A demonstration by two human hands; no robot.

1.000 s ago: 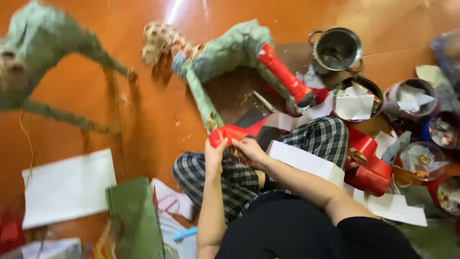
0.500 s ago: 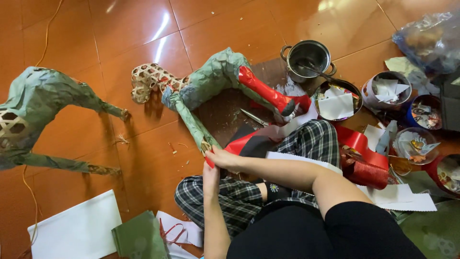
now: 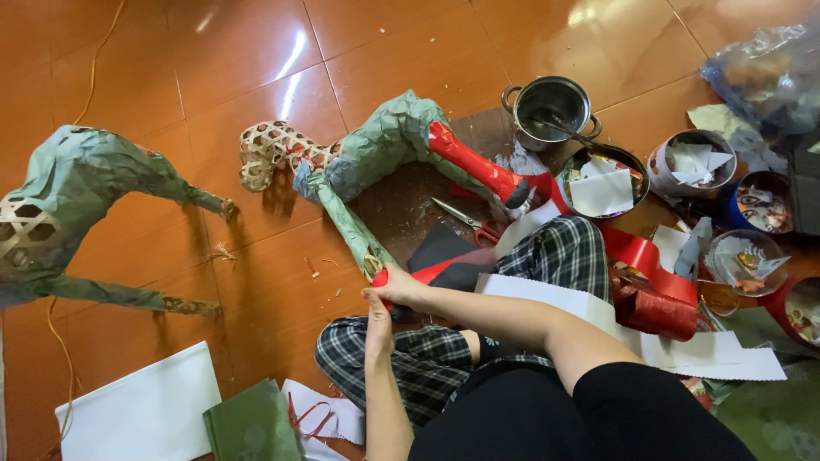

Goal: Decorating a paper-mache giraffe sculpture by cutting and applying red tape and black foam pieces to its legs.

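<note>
A paper-covered bamboo animal figure (image 3: 376, 149) lies on the orange tiled floor, green with one leg wrapped in red (image 3: 474, 164). Both hands meet at the tip of its green front leg (image 3: 350, 226). My right hand (image 3: 395, 286) pinches a strip of red paper (image 3: 436, 271) against the leg's end. My left hand (image 3: 378, 329) is pressed up against the same spot from below, fingers closed on the paper. My checked trouser legs (image 3: 564, 252) are folded under my arms.
A second green figure (image 3: 81, 196) stands at the left. Scissors (image 3: 465, 220) lie on a dark board beside a steel pot (image 3: 553, 109). Several bowls and tins of paper scraps crowd the right. Red paper rolls (image 3: 653, 299), white sheets (image 3: 141, 414) and a green sheet (image 3: 252, 423) lie around.
The camera has tilted, shifting the scene down and left. My hands have stayed at the leg tip, and my right arm now stretches further across my lap.
</note>
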